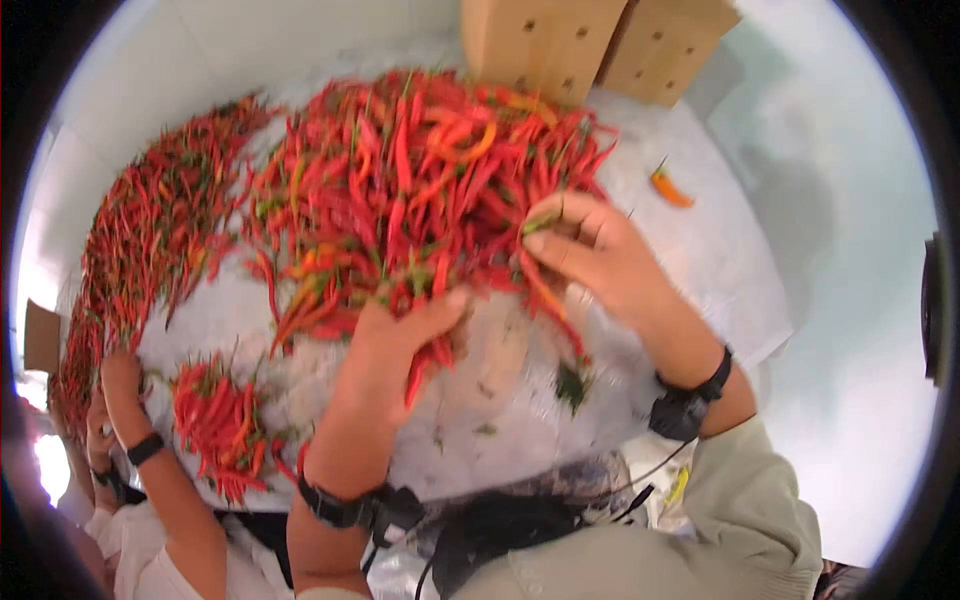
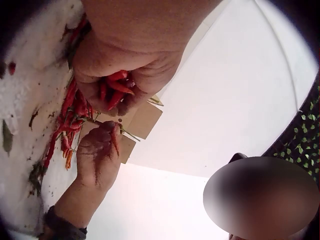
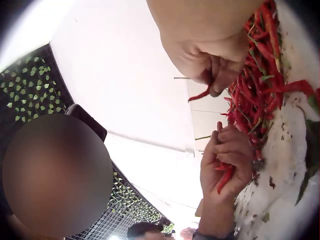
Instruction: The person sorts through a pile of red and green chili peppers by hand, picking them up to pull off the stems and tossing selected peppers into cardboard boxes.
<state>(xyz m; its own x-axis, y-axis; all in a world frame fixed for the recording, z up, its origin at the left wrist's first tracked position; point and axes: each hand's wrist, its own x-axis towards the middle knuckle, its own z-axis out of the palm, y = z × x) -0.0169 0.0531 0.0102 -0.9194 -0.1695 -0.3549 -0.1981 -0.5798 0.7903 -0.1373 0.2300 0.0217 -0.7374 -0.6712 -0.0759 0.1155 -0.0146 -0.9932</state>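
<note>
My left hand (image 1: 395, 345) curls around a small bunch of red chili peppers (image 2: 116, 91), their tips showing between the fingers in the left wrist view. To its right, at the near edge of the big chili heap (image 1: 400, 190), my right hand (image 1: 610, 255) pinches a single red chili pepper (image 3: 199, 95) between thumb and fingers. A green stem (image 1: 540, 222) shows at those fingertips in the head view. Both hands are over the white sheet (image 1: 480, 440), the left one lower and closer to my body.
A smaller chili pile (image 1: 215, 420) lies left of my left forearm, and a long heap (image 1: 160, 210) stretches behind it. Another person's hand (image 1: 122, 380) reaches in there. Cardboard boxes (image 1: 545, 45) stand at the back. One orange chili (image 1: 670, 188) and a dark leaf (image 1: 572, 388) lie apart.
</note>
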